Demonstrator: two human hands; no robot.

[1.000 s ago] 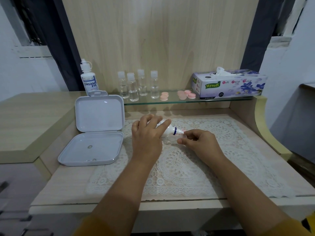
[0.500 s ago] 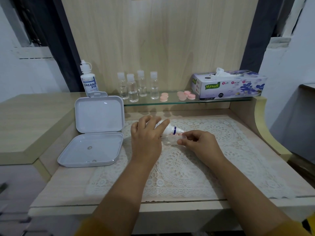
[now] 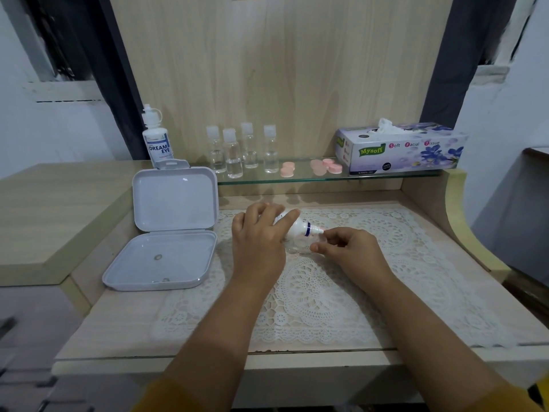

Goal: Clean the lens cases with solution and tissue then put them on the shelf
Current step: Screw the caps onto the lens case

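Left hand (image 3: 258,237) grips the white solution bottle (image 3: 297,226), tipped with its nozzle pointing right, over the lace mat (image 3: 326,292). Right hand (image 3: 350,251) pinches a small clear lens case (image 3: 300,244) just beneath the nozzle, fingers curled tight. Far on the glass shelf (image 3: 297,177): pink caps (image 3: 322,167), four clear bottles (image 3: 233,156), tissue box (image 3: 401,148). White open case (image 3: 166,233) sits left.

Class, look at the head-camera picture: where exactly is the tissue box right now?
The tissue box sits at the right end of the glass shelf, against the wooden back panel, just right of the pink lens cases.
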